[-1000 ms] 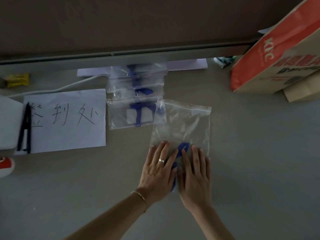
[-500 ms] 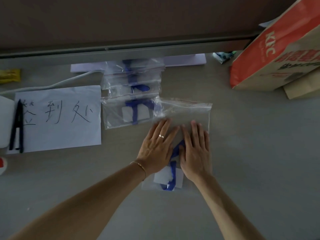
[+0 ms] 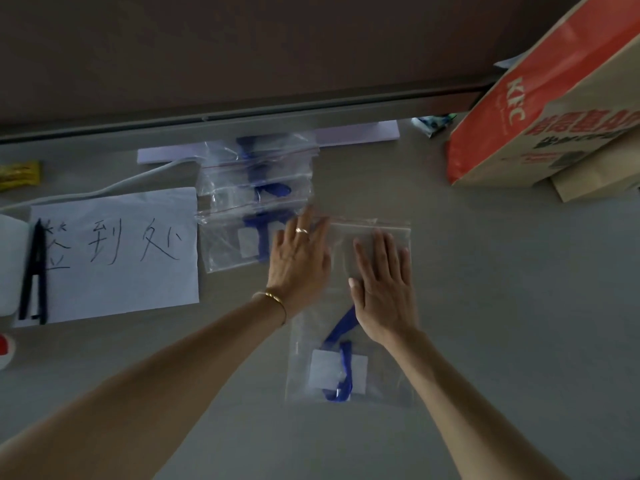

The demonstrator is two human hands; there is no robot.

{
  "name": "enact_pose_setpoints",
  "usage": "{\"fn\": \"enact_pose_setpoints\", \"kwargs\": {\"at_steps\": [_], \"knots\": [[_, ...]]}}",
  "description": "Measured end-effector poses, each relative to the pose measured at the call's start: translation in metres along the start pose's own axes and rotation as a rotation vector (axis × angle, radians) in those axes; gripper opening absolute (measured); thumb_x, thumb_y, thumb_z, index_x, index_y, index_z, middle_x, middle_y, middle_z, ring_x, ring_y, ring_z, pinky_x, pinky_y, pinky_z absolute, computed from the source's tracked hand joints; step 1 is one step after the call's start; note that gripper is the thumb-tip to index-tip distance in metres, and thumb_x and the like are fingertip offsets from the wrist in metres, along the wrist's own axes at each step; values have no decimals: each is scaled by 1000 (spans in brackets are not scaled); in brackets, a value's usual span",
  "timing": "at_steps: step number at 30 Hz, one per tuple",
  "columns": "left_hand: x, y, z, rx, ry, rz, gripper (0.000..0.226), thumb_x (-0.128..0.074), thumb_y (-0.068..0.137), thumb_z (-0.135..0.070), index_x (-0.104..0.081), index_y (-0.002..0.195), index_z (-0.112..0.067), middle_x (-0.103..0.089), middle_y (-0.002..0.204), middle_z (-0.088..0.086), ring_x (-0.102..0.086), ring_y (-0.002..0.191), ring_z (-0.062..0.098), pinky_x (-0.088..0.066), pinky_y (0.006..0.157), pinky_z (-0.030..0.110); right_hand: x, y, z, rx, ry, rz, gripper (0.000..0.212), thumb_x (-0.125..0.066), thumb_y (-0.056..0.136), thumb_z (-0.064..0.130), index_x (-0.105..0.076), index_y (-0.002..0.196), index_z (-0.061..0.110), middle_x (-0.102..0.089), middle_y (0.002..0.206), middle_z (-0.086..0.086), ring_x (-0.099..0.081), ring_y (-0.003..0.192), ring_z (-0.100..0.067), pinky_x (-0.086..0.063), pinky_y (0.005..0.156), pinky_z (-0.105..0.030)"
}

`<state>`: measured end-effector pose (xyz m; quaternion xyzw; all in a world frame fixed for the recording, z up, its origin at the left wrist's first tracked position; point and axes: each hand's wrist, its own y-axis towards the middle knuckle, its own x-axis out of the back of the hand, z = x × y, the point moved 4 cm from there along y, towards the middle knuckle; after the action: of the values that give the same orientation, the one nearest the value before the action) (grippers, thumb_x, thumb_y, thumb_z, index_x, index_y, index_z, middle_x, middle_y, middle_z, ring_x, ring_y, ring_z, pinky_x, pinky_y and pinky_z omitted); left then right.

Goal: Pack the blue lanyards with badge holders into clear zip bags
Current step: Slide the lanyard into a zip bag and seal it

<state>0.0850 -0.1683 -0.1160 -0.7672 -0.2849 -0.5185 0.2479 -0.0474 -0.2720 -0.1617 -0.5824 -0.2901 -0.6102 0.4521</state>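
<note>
Lying at the far left of the table (image 3: 502,306), a sheet of paper (image 3: 114,254) with handwritten characters is seen, with a stack of filled bags (image 3: 256,202) just beside it. Both forearms are extended forward. The left hand (image 3: 299,259) is laid flat, fingers spread, on the upper part of a clear zip bag (image 3: 349,341), nothing being gripped. The right hand (image 3: 384,285) is pressed palm-down beside it, also open. A blue lanyard (image 3: 341,362) and its badge holder (image 3: 337,374) are enclosed near the bag's bottom. A paper bag (image 3: 540,109) is shown at far right.
</note>
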Motion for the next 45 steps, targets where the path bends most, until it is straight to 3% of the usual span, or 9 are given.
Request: {"fn": "enact_pose_setpoints", "kwargs": {"at_steps": [7,13,18,23,26,29,33,40,45], "knots": [[22,28,32,222,-311,-92,20,-52,94,-18,-62,110,-25,-64,98,-7,-61,91,16,-55,74,40,1,-1,1,-14,-14,19,64,-18,102,45,-2,160,22,6,166,-14,9,154,-29,-4,124,-52],[34,31,30,295,-527,-103,20,-63,84,-8,-71,77,-24,-71,74,-14,-66,71,2,-58,72,32,3,-1,-1,-12,44,67,68,-19,101,51,3,159,23,13,166,-10,17,153,-25,-2,125,-50],[52,21,15,232,-583,-65,15,-71,84,-12,-77,80,-26,-72,77,-17,-66,74,-2,-58,76,29,23,-6,3,-41,238,66,70,-22,100,50,10,158,26,13,167,-4,15,153,-19,-2,125,-48],[79,-7,-7,161,-595,-29,15,-73,84,-11,-80,86,-24,-70,78,-19,-65,75,-5,-57,75,24,87,-21,17,-127,353,-271,73,-63,92,19,-26,155,17,-28,160,-11,-22,149,-30,-20,122,-49],[88,-27,-19,105,-570,-7,15,-74,84,-10,-79,88,-24,-70,80,-18,-65,75,-3,-57,77,26,119,-17,31,44,411,-370,65,-71,87,17,-44,146,14,-49,145,-9,-42,137,-27,-31,116,-42],[96,-43,-20,123,-558,-33,25,-76,81,-13,-76,99,-30,-72,79,-18,-67,76,0,-57,79,29,133,-8,44,215,354,-270,33,-78,81,15,-71,113,20,-72,109,2,-63,106,-20,-38,105,-33],[108,-52,-21,153,-609,-61,30,-79,79,-14,-72,104,-29,-71,75,-18,-66,75,-2,-57,79,26,143,-2,54,219,346,-179,18,-76,75,5,-75,80,22,-75,84,9,-65,79,-17,-31,84,-18],[120,-51,-10,113,-634,-69,26,-78,82,-8,-72,102,-24,-71,78,-14,-67,74,-1,-54,74,14,151,11,67,187,462,-18,13,-76,80,17,-77,86,29,-74,87,15,-56,82,-4,-41,71,-15],[117,-53,3,97,-599,-51,35,-74,83,0,-70,109,-24,-71,81,-13,-67,77,0,-55,76,18,149,27,78,216,451,36,7,-78,81,18,-75,80,25,-64,81,9,-58,83,-11,-49,72,-28]]}}
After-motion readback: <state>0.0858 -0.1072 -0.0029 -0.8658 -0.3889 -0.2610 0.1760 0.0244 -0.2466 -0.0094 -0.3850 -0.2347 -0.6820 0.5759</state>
